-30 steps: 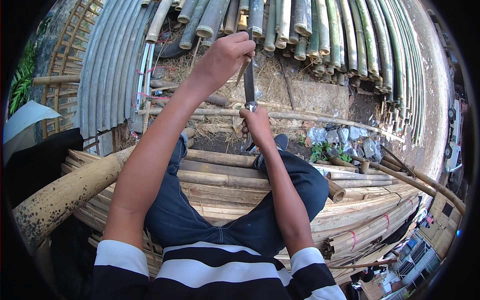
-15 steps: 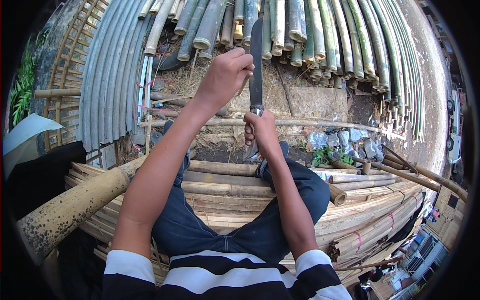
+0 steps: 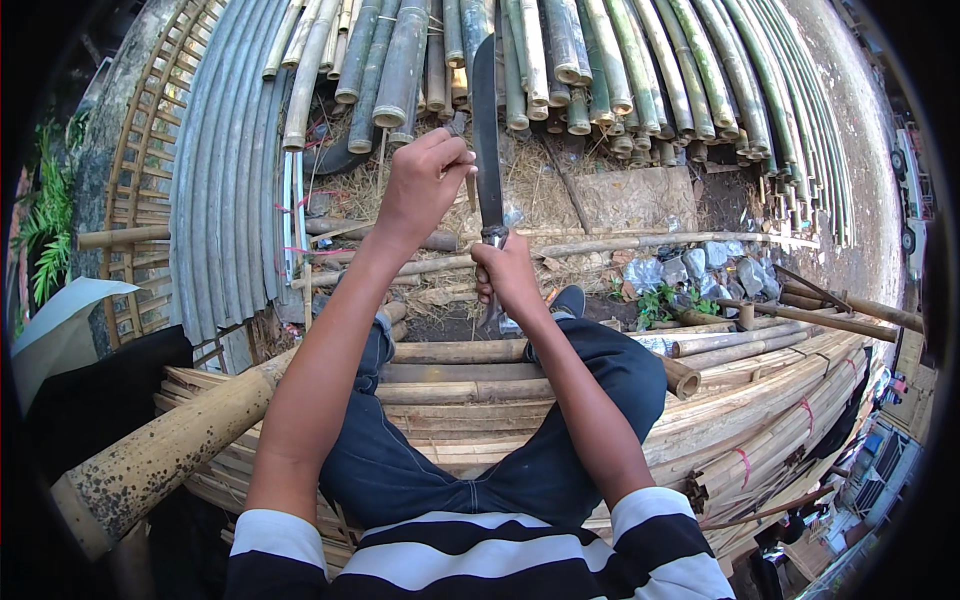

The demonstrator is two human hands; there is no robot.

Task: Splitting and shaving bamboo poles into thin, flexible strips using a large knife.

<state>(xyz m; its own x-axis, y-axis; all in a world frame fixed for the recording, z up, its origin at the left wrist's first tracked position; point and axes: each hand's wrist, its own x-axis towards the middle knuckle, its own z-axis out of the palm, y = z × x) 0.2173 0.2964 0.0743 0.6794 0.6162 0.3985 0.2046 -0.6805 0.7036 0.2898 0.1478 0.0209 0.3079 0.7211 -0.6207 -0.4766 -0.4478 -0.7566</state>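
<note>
- Landmark for every place here: the long thin pole (image 3: pixel 650 241) lying crosswise on the straw-strewn ground in front of the seated person
- The right hand (image 3: pixel 510 278) is closed around the handle of a long knife (image 3: pixel 487 140), its fist seen just at the near edge of the thin pole
- The knife is held up in front of the thin pole's left half, its dark blade reaching in view past the pole's far side, the tip overlapping the stacked bamboo
- The left hand (image 3: pixel 425 180), seen beyond the thin pole and just left of the blade, has its fingers pinched narrow on a slim brown sliver (image 3: pixel 472 192); whether the sliver touches the blade, I cannot tell
- Well beyond the thin pole, green and grey bamboo poles (image 3: pixel 608 60) lie stacked with their cut ends toward it
- Just beyond its right half is a flat brown sheet (image 3: pixel 640 200)
- Past its left end lie grey corrugated sheets (image 3: pixel 225 170), and farther left a bamboo lattice (image 3: pixel 140 130)
- Near its right half, on the near side, sit grey stones (image 3: pixel 715 265) beside a small green plant (image 3: pixel 655 303)
- Well on the near side are split bamboo slats (image 3: pixel 730 410), the person's dark jeans (image 3: pixel 590 430), and, to the left, a thick speckled bamboo (image 3: pixel 175 445)
</note>
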